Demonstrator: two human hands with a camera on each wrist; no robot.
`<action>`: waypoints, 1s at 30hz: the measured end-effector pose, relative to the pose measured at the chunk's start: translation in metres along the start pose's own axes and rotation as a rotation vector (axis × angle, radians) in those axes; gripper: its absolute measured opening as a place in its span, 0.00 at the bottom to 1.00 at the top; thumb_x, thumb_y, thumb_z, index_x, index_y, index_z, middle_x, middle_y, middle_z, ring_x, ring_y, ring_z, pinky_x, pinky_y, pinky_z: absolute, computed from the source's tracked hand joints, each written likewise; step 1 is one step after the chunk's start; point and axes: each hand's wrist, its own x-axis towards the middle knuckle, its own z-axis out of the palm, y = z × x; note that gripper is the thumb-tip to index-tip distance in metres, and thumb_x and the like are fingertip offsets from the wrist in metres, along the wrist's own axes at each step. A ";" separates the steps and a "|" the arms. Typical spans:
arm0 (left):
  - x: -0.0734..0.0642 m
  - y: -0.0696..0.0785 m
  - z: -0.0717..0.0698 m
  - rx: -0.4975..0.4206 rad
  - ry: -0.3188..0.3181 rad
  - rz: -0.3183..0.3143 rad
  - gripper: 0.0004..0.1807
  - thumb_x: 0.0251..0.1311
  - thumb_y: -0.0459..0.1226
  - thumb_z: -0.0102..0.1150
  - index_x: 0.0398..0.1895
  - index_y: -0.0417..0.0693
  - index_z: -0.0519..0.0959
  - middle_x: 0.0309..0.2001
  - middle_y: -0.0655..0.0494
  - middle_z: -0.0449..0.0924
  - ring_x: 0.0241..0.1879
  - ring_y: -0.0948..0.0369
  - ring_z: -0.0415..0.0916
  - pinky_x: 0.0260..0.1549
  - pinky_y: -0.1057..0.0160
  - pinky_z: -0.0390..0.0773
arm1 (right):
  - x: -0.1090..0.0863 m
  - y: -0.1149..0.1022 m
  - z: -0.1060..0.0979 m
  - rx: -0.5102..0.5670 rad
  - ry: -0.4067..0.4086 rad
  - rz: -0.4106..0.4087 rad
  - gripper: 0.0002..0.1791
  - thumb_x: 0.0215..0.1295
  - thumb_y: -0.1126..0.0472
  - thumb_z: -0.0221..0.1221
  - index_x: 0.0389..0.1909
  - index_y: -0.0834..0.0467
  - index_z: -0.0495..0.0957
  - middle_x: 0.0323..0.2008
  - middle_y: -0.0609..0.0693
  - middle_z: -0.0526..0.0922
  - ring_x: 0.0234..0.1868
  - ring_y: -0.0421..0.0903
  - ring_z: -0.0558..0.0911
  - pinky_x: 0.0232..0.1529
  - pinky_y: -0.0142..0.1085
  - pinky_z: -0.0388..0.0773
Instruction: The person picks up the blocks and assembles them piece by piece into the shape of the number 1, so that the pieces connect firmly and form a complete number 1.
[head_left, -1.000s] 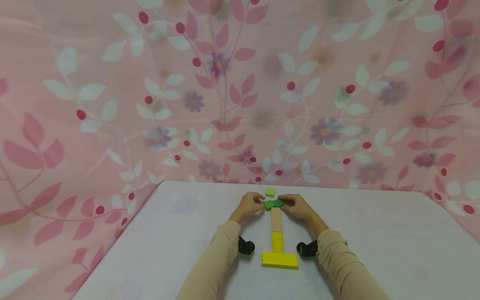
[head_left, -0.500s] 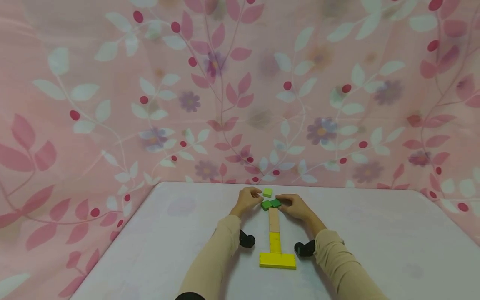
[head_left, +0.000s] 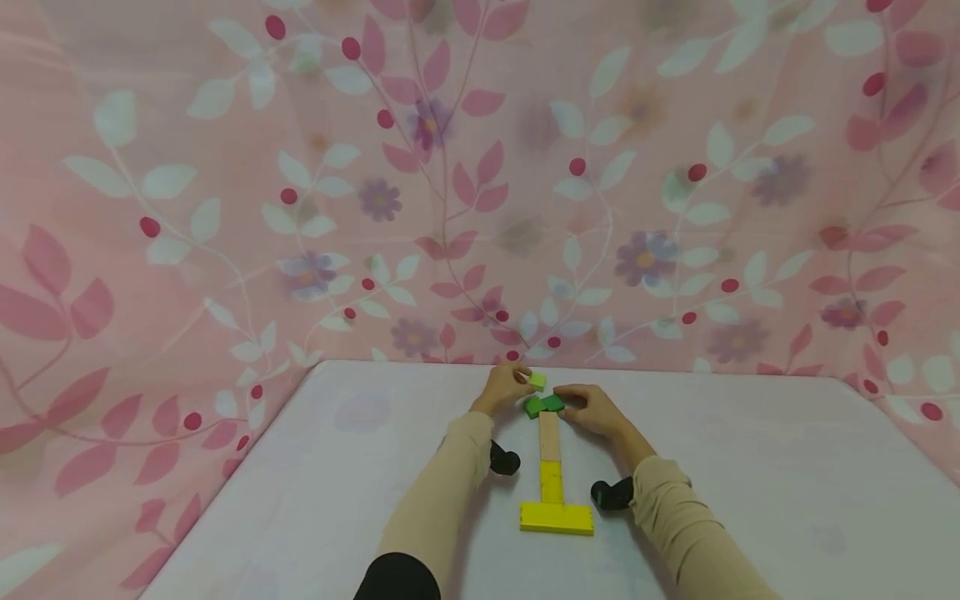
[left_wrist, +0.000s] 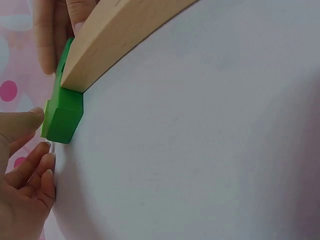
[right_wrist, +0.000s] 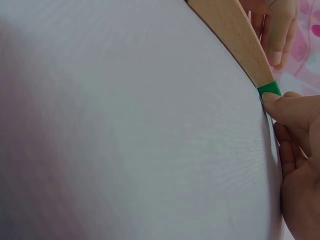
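My left hand (head_left: 504,388) is at the far end of the table. Its thumb and fingers pinch a light green block (head_left: 537,382), which is mostly hidden behind a green block (left_wrist: 67,115) in the left wrist view. Two green blocks lie slanted side by side, the left green block (head_left: 533,407) and the darker right green block (head_left: 552,403). My right hand (head_left: 596,411) holds the darker one, its thumb (right_wrist: 275,100) against the near side. A plain wooden plank (head_left: 550,436) runs up to these two blocks.
Nearer than the plank, a yellow block (head_left: 552,482) continues the line to a wider yellow block (head_left: 557,518) lying crosswise. Black wrist cameras stick out below both hands. A pink floral cloth (head_left: 480,208) hangs behind the white table (head_left: 337,500).
My left hand has moved from beside the left green block away to the light green block and taken hold of it, turning it slightly. The right hand stays at the darker block.
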 end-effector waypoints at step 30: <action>0.010 -0.004 0.005 0.145 -0.021 0.022 0.19 0.53 0.34 0.65 0.49 0.39 0.79 0.45 0.44 0.79 0.45 0.53 0.73 0.50 0.57 0.75 | -0.002 -0.002 -0.002 0.030 -0.024 -0.023 0.24 0.58 0.70 0.60 0.57 0.70 0.71 0.57 0.65 0.74 0.62 0.62 0.68 0.64 0.56 0.57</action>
